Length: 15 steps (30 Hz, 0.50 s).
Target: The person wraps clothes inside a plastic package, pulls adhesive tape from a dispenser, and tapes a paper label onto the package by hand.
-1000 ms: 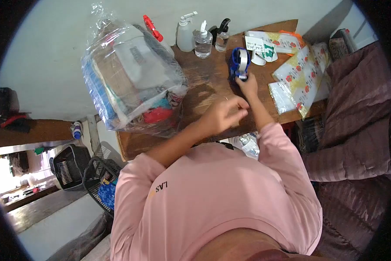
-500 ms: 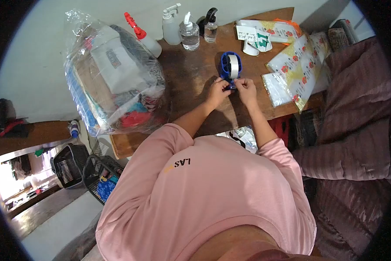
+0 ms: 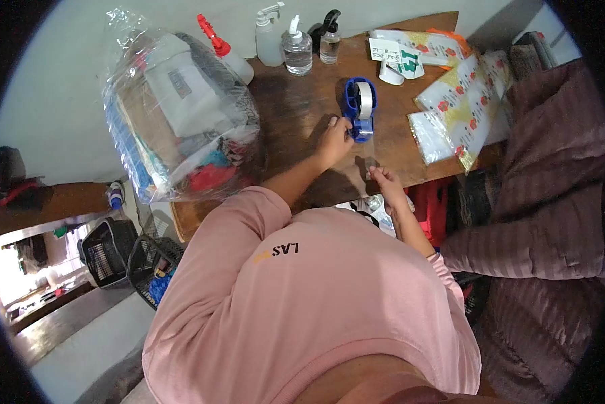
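Note:
A blue tape dispenser [image 3: 362,129] with a roll of clear tape [image 3: 364,98] stands on the wooden table. My left hand [image 3: 334,143] is closed against the dispenser's left side near its front end, with the fingertips partly hidden. Below it, close to the table's front edge, my right hand [image 3: 388,183] pinches the end of a strip of tape. The strip is see-through and only faintly visible between the dispenser and my fingers.
A clear plastic bag [image 3: 184,128] stuffed with folded goods fills the table's left side. Behind are a red-topped spray bottle [image 3: 231,62] and several pump bottles [image 3: 297,54]. Flower-printed plastic packs [image 3: 460,111] lie at right, with a numbered tag [image 3: 400,57]. Dark baskets [image 3: 106,252] stand at lower left.
My right hand has moved from the dispenser's front down toward me, drawing out tape. My left hand has stayed at the dispenser's side.

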Tool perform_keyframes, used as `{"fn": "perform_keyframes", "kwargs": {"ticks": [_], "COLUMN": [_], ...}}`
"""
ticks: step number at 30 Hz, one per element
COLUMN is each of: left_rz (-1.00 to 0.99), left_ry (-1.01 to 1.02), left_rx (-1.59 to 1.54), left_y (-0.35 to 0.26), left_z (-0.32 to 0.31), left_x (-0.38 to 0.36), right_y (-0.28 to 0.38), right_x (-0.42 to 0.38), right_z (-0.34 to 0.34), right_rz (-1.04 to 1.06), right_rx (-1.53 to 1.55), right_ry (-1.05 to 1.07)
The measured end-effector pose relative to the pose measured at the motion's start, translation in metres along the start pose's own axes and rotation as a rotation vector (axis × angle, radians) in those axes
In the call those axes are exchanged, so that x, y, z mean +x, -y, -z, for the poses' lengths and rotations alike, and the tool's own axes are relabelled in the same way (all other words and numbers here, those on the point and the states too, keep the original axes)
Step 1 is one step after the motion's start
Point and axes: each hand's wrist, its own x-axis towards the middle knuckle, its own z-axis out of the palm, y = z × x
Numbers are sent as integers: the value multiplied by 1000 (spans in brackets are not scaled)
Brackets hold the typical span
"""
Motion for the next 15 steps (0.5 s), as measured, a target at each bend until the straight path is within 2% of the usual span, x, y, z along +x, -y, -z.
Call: {"fn": "perform_keyframes", "kwargs": {"ticks": [2, 5, 8, 11, 14, 15], "left_rz": [119, 261, 178, 135, 31, -9], "left_ry": [-13, 378, 423, 448, 192, 177], "left_rx": [124, 146, 168, 199, -189, -259], "left_y": [-41, -34, -12, -28, -54, -74], "left_z": [25, 14, -6, 1, 19, 37], "left_x": [-6, 5, 18, 11, 3, -1], "right_y": [-9, -19, -16, -13, 14, 22], "right_x": [5, 12, 18, 13, -24, -37], "right_z": [2, 2, 0, 2, -1, -4], "right_rz": [43, 127, 148, 141, 232, 264], "right_rx": [-45, -72, -98, -153, -129, -93], "right_ry": [-2, 6, 27, 39, 18, 27]}}
